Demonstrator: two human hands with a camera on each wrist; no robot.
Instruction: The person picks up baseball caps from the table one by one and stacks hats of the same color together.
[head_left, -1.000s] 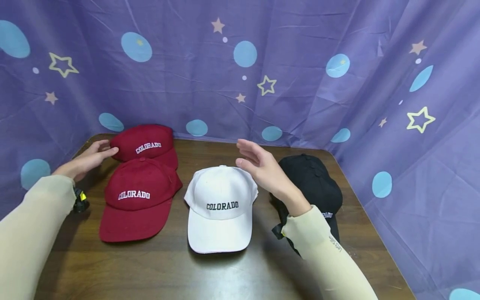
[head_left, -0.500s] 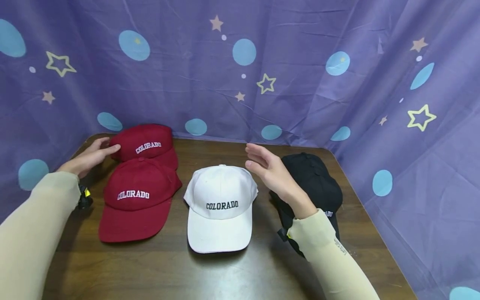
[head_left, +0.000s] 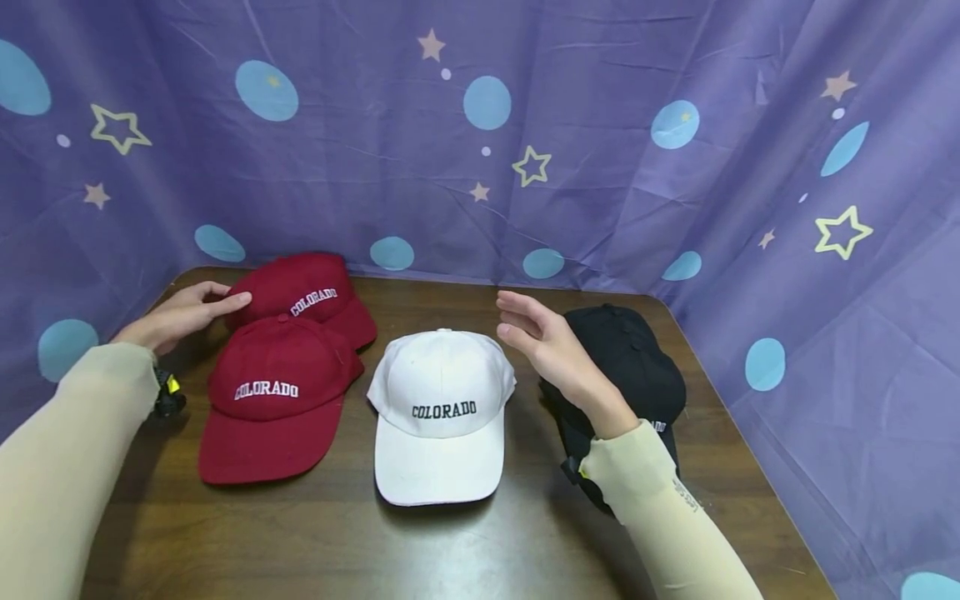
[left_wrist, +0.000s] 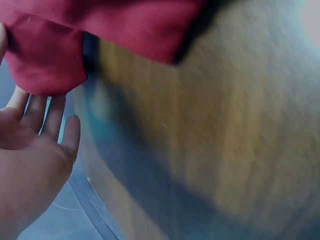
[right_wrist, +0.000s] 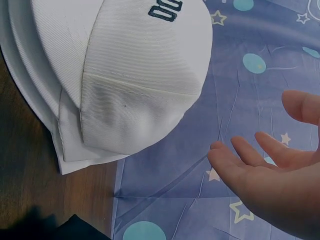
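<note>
Two groups of red baseball caps lettered COLORADO lie at the left. My left hand (head_left: 182,315) holds the left side of the rear red cap (head_left: 296,283), thumb on its front and fingers reaching behind it. In the left wrist view its fingertips are hidden by the red fabric (left_wrist: 47,65). Before this cap sits the front red cap (head_left: 266,392), brim facing me. A white cap (head_left: 442,400) stands in the middle; the right wrist view shows several layered white edges. Between the white and black caps, my right hand (head_left: 551,346) hovers with relaxed fingers, touching nothing.
A black cap (head_left: 626,358) lies at the right, partly hidden by my right arm. All the caps rest on a brown wooden table (head_left: 442,554). A purple curtain (head_left: 360,100) with stars and blue spots closes off the back and sides.
The rear red cap has shifted right and turned, its lettering now more slanted. My left hand has moved slightly right with it. My right hand has drifted right, away from the white cap.
</note>
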